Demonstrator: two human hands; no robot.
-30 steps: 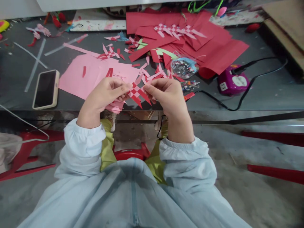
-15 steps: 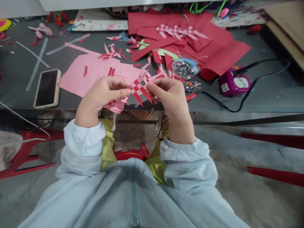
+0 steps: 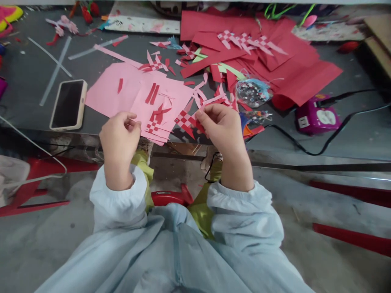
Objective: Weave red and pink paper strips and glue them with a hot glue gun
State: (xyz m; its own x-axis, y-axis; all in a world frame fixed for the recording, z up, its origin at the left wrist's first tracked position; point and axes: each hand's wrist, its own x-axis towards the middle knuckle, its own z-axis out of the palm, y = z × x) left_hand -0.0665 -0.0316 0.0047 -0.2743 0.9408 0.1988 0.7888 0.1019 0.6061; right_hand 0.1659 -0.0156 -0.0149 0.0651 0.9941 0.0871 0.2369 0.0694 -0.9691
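Matt red paper sheets (image 3: pixel 308 83) lie beyond the right hand (image 3: pixel 221 127); its fingertips hold a woven paper fish (image 3: pixel 185 119). Left of the left hand (image 3: pixel 120 140), a phone (image 3: pixel 67 105) has a smooth, glossy screen. The 2 sleeves (image 3: pixel 244 207) are wrinkled cloth.

A dark grey table (image 3: pixel 152 40) spanned the upper frame; below lay grey concrete floor (image 3: pixel 73 248), with red plastic stools (image 3: pixel 171 198) at left and centre.

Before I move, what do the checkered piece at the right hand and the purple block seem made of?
The checkered piece looks like matte paper or thin card: flat interlaced strips with crisp cut points. The purple block seems glossy hard plastic, going by its rounded edges and sheen, though painted metal can't be ruled out.
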